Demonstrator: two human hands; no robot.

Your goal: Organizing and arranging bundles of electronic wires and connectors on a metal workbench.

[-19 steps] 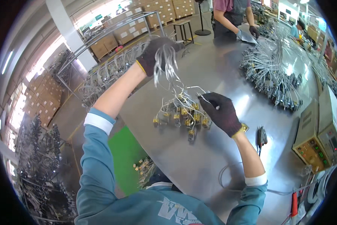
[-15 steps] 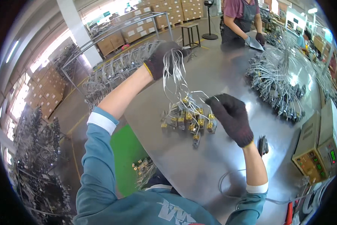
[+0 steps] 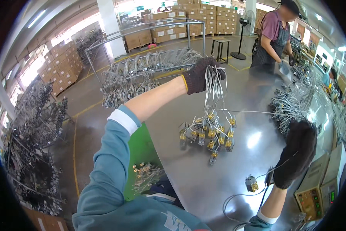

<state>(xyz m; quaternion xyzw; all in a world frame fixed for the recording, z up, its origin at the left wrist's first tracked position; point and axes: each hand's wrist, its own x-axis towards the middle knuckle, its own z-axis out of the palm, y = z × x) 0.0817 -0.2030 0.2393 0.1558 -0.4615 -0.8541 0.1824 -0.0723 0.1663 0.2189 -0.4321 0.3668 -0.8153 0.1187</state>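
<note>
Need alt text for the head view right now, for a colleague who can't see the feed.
The left hand, in a dark knit glove, holds up a bundle of grey wires with yellow connectors dangling over a shiny steel table. The gloved right hand draws one thin wire out sideways. Across the table, another person works beside more wire bundles.

Left hand (image 3: 200, 79), gloved, raised at 12 o'clock, grips a wire bundle (image 3: 213, 92); its connectors (image 3: 208, 134) dangle above the table (image 3: 203, 181). Right hand (image 3: 296, 154), at 4 o'clock, pinches one wire (image 3: 254, 112).
</note>
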